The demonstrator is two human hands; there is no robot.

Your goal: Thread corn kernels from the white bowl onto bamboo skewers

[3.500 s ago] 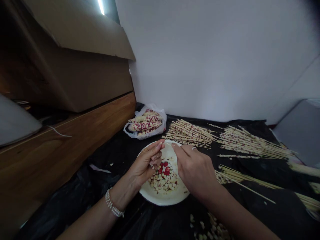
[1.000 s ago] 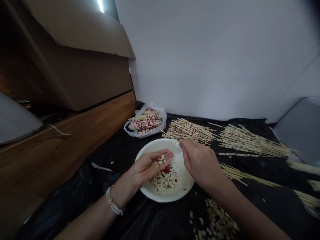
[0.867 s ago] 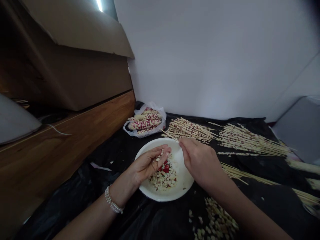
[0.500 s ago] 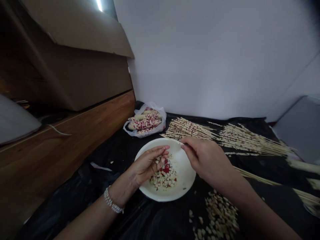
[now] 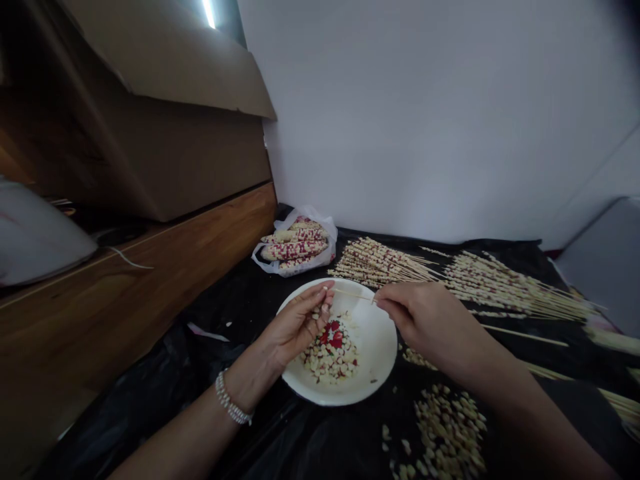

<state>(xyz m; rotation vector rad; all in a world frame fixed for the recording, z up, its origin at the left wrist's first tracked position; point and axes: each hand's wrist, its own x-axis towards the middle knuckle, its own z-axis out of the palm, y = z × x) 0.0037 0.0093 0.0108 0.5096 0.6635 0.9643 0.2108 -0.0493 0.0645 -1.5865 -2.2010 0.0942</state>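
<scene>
A thin bamboo skewer (image 5: 354, 294) runs across the top of the white bowl (image 5: 373, 373), and my right hand (image 5: 425, 320) pinches it between thumb and forefinger. Its left tip reaches the fingertips of my left hand (image 5: 300, 317), where a small pale corn kernel (image 5: 325, 289) is pinched. More kernels seem to lie in the curled left fingers, partly hidden. Inside the bowl, loose corn kernels (image 5: 327, 363), white with some dark red, cover part of a red printed pattern (image 5: 333, 335) on the bottom.
Behind the bowl, speckled corn cobs (image 5: 295, 250) fill a plastic bag (image 5: 327, 227). Kernel-threaded skewers (image 5: 380, 260) lie in piles to the right. A heap of kernels (image 5: 450, 430) sits on the black plastic sheet (image 5: 280, 440). A cardboard box (image 5: 200, 153) stands at left.
My right hand has drawn slightly right of my left fingertips, and the skewer now shows between both hands. A kernel is at the left fingertips. The whole view has shifted slightly.
</scene>
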